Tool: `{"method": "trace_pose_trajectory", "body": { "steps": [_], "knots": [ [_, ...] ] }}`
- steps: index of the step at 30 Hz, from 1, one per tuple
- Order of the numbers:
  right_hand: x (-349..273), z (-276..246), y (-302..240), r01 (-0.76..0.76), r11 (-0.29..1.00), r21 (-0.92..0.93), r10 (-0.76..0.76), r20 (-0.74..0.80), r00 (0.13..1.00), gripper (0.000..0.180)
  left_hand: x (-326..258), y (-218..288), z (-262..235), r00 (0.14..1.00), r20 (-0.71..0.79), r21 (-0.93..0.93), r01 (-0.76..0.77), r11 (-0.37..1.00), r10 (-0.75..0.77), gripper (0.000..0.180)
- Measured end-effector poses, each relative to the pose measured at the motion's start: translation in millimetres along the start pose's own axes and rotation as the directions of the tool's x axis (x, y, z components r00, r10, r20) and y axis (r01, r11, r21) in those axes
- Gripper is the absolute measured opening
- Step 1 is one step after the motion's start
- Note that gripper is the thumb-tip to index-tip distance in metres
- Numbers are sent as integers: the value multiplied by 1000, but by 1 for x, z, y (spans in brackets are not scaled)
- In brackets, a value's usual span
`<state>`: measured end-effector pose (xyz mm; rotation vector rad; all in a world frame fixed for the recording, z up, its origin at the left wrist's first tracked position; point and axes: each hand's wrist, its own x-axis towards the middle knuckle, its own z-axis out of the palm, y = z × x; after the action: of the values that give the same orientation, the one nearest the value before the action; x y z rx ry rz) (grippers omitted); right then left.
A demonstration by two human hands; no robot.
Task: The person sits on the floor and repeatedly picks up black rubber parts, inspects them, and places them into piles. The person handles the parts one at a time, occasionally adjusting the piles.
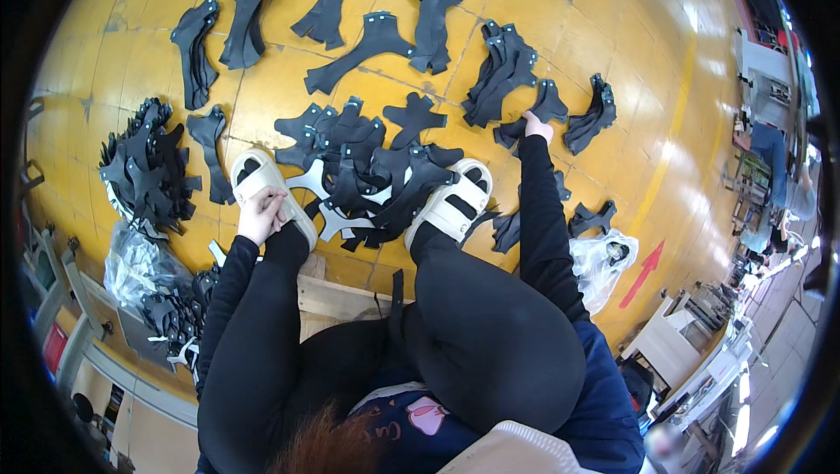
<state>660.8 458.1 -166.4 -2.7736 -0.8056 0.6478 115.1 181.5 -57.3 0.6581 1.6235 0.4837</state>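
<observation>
Two black-clad legs come nearest, knees apart, with pale wood showing between them. Toward the near left edge of the yellow tiled floor, a clear plastic bag lies beside a tall pile of black cut pieces; nearer its right edge are a whitish plastic bag and a red arrow. Cream sandals stand beyond the knees. The left hand is at the left sandal, fingers curled inward; whether anything is pinched between them I cannot tell.

Between and just past the sandals spreads a loose heap of black pieces, with white pieces among them. The right arm stretches out farther, and the right hand overlaps a forked black piece bearing small pale marks; its fingertips do not show clearly, so I cannot tell whether it grasps that piece or only touches it. Just right of this lies a narrow fanned stack; to the left, a thicker fanned stack. More black stacks line up toward the floor's far edge.
</observation>
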Motion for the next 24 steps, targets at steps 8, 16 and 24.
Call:
{"method": "trace_pose_trajectory", "body": {
  "steps": [8, 16, 24],
  "knots": [
    [-101, 2, -31, 148, 987, 67, -130, -221, 967, 80, -18, -8, -11, 999, -41, -38, 17, 999, -19, 17],
    [-147, -59, -148, 972, 14, 235, -890, 447, -95, 27, -7, 21, 4, 990, 111, -83, -73, 994, 82, 19],
    [-257, 28, -161, 863, -302, 406, -286, 825, -488, 23, 43, 12, 45, 913, 10, 507, -357, 785, 409, 38]
  ]
}}
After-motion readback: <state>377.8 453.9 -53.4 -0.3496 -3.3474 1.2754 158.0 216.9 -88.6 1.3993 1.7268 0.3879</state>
